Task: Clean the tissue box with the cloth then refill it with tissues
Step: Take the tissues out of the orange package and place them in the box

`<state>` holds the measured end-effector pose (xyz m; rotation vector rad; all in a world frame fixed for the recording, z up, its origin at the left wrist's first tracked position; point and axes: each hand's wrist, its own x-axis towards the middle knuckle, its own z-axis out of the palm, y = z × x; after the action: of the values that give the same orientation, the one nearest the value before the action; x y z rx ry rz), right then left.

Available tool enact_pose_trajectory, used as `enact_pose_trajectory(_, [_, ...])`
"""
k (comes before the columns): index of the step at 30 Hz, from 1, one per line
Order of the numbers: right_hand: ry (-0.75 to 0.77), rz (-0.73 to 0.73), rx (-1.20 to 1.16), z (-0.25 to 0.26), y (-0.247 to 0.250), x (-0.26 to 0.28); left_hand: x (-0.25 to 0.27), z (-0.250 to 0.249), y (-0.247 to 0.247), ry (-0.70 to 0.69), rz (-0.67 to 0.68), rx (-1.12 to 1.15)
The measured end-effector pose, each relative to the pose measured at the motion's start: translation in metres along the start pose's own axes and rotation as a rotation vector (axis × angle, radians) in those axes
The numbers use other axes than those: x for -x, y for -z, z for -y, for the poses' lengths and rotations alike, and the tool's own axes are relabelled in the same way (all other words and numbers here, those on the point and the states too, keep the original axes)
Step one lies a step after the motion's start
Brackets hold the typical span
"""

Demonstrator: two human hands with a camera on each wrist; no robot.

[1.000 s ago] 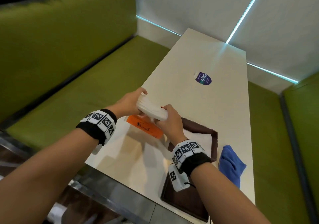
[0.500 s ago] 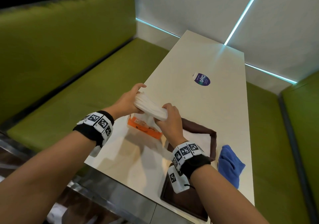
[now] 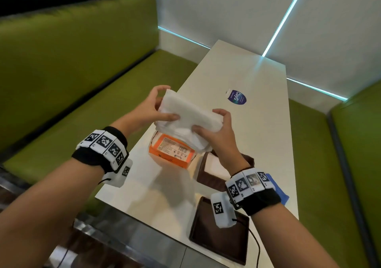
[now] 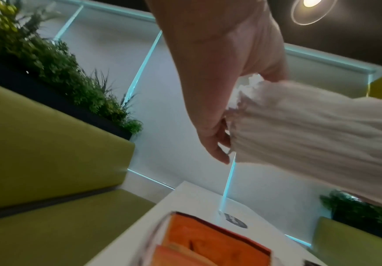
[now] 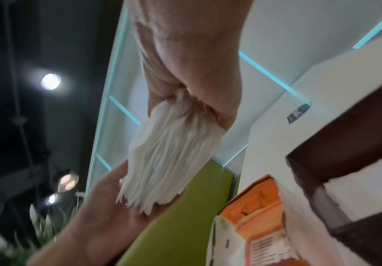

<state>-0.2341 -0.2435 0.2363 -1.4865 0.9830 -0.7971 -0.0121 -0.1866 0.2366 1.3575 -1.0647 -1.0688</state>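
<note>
A thick stack of white tissues (image 3: pixel 189 119) hangs in the air between my two hands. My left hand (image 3: pixel 165 104) grips its far left end, thumb on top. My right hand (image 3: pixel 210 121) pinches the near right end, as the right wrist view shows (image 5: pixel 185 81). Right below the stack an orange tissue packet (image 3: pixel 171 154) lies opened on the white table (image 3: pixel 257 135). The dark brown tissue box (image 3: pixel 208 168) stands open just right of the packet, partly hidden by my right wrist. A blue cloth (image 3: pixel 280 191) lies beside it, mostly behind my wristband.
A flat dark brown lid or tray (image 3: pixel 218 234) lies at the table's near edge. A round purple sticker (image 3: pixel 237 98) sits farther up the table. Green bench seats (image 3: pixel 82 94) flank both sides, and a white wall closes the far end.
Both hands have risen and drawn the tissue stack up out of the orange packet. The packet now lies free on the table below.
</note>
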Motion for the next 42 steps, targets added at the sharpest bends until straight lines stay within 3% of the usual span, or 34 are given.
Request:
enact_pose_trajectory(4, [-0.14,-0.1,-0.329,0.0,0.013,0.0,0.006,-0.005,-0.024,0.056,-0.027,0.188])
enact_pose_trajectory(6, [-0.198,-0.082,-0.44,-0.005,0.02,0.0,0.008,-0.001,-0.04,0.095,-0.024,0.266])
enact_pose_trajectory(12, [-0.284,-0.044,-0.477,-0.015,0.046,0.019,0.013,0.014,-0.09,0.199,-0.023,0.313])
enact_pose_trajectory(18, [-0.42,-0.079,-0.367,-0.023,0.075,0.03,0.012,0.017,-0.123,0.237,-0.07,0.347])
enact_pose_trajectory(21, [-0.432,-0.148,-0.261,-0.03,0.091,0.031,0.01,0.023,-0.143,0.268,-0.066,0.21])
enact_pose_trajectory(24, [-0.432,-0.128,-0.155,-0.024,0.101,0.04,0.007,0.026,-0.158,0.273,-0.122,0.075])
enact_pose_trajectory(28, [-0.399,-0.21,-0.041,-0.022,0.113,0.046,0.009,0.026,-0.176,0.203,-0.17,-0.139])
enact_pose_trajectory(31, [-0.401,-0.269,0.117,-0.03,0.115,0.05,0.011,0.03,-0.185,0.197,-0.1,-0.284])
enact_pose_trajectory(35, [-0.443,-0.241,0.365,-0.048,0.106,0.051,0.012,0.039,-0.192,0.217,-0.031,-0.458])
enact_pose_trajectory(42, [-0.422,-0.221,0.546,-0.062,0.097,0.045,0.005,0.047,-0.2,0.227,0.012,-0.587])
